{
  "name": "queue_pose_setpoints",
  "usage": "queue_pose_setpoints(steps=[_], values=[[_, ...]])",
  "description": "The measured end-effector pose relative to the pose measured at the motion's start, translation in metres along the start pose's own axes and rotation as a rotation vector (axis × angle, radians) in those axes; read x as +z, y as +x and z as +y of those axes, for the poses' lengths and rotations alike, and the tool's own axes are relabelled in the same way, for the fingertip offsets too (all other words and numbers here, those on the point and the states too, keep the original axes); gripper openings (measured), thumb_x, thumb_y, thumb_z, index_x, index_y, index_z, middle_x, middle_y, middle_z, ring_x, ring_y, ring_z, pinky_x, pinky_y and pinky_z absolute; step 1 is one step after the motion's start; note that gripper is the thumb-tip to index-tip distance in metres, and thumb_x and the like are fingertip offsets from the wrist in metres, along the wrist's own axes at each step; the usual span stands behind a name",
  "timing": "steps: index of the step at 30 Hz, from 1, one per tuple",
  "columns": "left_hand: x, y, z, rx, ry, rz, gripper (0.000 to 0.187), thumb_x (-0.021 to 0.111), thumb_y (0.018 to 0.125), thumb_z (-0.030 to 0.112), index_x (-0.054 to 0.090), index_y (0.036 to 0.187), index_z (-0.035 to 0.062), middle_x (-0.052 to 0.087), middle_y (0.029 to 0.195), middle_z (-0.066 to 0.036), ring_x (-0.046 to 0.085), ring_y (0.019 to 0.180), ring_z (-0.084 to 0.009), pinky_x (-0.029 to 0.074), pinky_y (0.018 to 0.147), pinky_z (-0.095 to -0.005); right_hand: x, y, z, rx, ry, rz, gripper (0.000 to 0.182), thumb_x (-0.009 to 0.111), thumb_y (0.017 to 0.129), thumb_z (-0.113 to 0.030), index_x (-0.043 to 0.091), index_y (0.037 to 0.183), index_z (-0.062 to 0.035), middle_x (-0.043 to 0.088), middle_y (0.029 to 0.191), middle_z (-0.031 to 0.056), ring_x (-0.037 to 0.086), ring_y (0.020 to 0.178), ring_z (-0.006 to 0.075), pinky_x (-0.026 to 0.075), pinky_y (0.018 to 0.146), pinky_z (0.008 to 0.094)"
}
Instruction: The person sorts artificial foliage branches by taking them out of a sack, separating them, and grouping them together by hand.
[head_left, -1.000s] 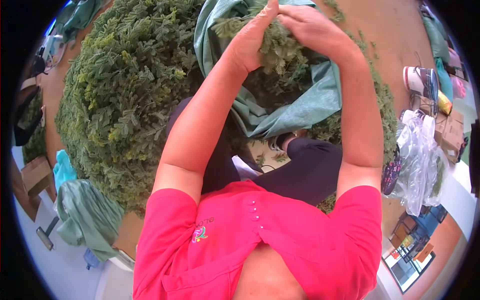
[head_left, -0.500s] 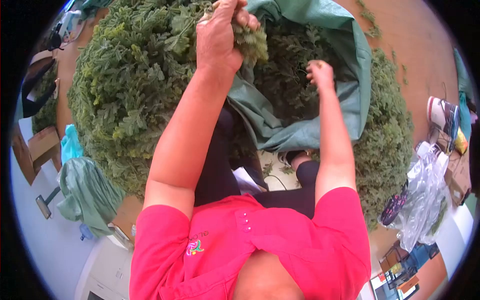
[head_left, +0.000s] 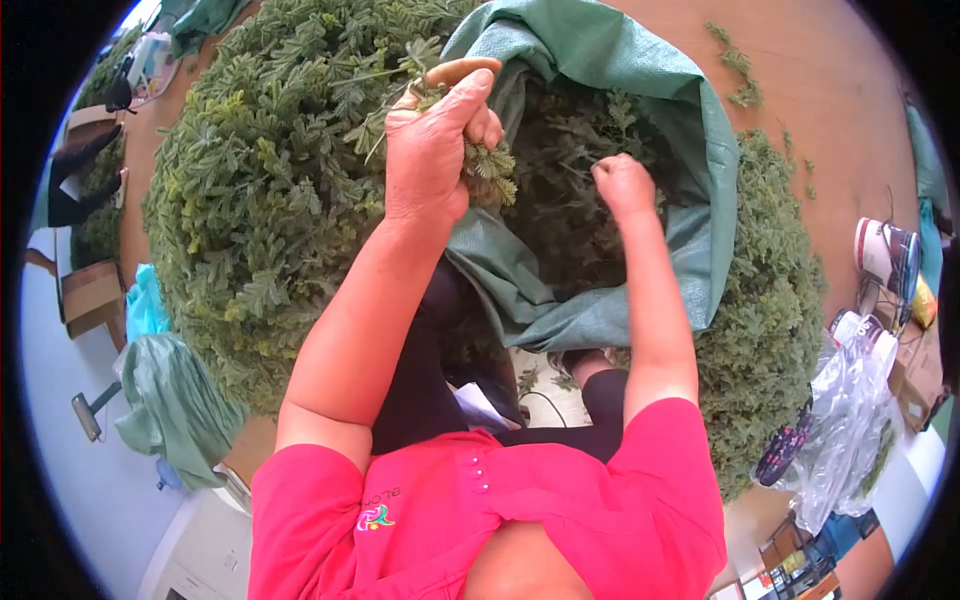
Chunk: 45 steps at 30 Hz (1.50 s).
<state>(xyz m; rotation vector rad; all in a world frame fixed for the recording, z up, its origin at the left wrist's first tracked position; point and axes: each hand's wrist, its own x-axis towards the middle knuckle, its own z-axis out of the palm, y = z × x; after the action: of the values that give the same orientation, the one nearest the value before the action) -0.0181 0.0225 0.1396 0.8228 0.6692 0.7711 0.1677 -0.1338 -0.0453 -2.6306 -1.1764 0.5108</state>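
My left hand (head_left: 437, 145) is closed round a small bunch of green leafy sprigs (head_left: 488, 170), whose tips stick out on both sides of the fist. It is held between a big heap of greenery (head_left: 270, 200) and an open green woven sack (head_left: 715, 150). My right hand (head_left: 625, 187) reaches over the sack's near rim, its fingers pinched on what looks like the stem of a sprig (head_left: 578, 165). More cut greenery lies in the shaded inside of the sack. The fingertips of the right hand are partly hidden.
Another heap of greenery (head_left: 765, 350) lies right of the sack. Loose sprigs (head_left: 738, 75) are scattered on the brown floor. A green sack (head_left: 172, 400) lies at left; clear plastic (head_left: 845, 430) and shoes (head_left: 880, 255) are at right. Another person's dark-clad legs (head_left: 80, 180) show far left.
The view has tilted, so most things sit lower. My right hand has shifted left within the sack's opening, its fingers more tightly closed. My left hand still holds its sprigs.
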Motion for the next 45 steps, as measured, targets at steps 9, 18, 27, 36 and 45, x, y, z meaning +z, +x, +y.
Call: queue_pose_setpoints(steps=[9,18,27,36,45], values=[[0.011,0.002,0.003,0.136,-0.042,-0.005,0.013,0.061,0.087,0.005,0.065,0.097,-0.0022,0.048,0.058,0.0,0.046,0.052,-0.0105,0.041,0.053,-0.0255,-0.132,-0.011,-0.021,-0.081,0.545,0.095,0.025,0.067,0.082,-0.024,0.068,0.091,-0.0009,0.062,0.071,0.0124,0.061,0.066,0.0167,0.046,0.063,0.0286],[0.005,0.0,0.003,0.136,-0.01,-0.135,0.015,0.063,0.086,0.006,0.065,0.099,-0.0018,0.055,0.06,0.0,0.051,0.053,-0.0091,0.042,0.051,-0.0249,-0.194,-0.029,-0.044,-0.117,0.953,-0.011,0.026,0.053,0.095,-0.027,0.064,0.093,-0.0037,0.068,0.08,0.0077,0.067,0.071,0.0164,0.053,0.06,0.0245],[0.01,-0.004,0.01,0.18,0.03,-0.262,0.019,0.063,0.086,0.009,0.066,0.104,0.0026,0.059,0.065,0.001,0.052,0.057,-0.0062,0.042,0.055,-0.0221,-0.226,-0.054,-0.071,-0.329,1.418,0.059,0.024,0.043,0.099,-0.024,0.057,0.094,-0.0047,0.067,0.088,0.0151,0.069,0.076,0.0266,0.054,0.057,0.0272],[0.004,0.0,0.021,0.243,-0.036,-0.25,0.022,0.065,0.084,0.006,0.065,0.105,0.0019,0.063,0.066,-0.003,0.055,0.057,-0.0071,0.044,0.054,-0.0219,-0.242,-0.07,-0.076,-0.394,1.544,0.017,0.025,0.044,0.099,-0.026,0.055,0.091,-0.0051,0.062,0.075,0.011,0.063,0.062,0.0216,0.048,0.05,0.0274],[0.006,-0.005,0.026,0.271,0.129,-0.493,0.023,0.064,0.086,0.008,0.066,0.109,0.0046,0.06,0.076,0.001,0.053,0.062,-0.0064,0.043,0.057,-0.0219,-0.264,-0.093,-0.085,-0.235,1.449,-0.132,0.025,0.044,0.098,-0.025,0.052,0.087,-0.0046,0.057,0.065,0.0104,0.052,0.05,0.0158,0.034,0.04,0.0222]])
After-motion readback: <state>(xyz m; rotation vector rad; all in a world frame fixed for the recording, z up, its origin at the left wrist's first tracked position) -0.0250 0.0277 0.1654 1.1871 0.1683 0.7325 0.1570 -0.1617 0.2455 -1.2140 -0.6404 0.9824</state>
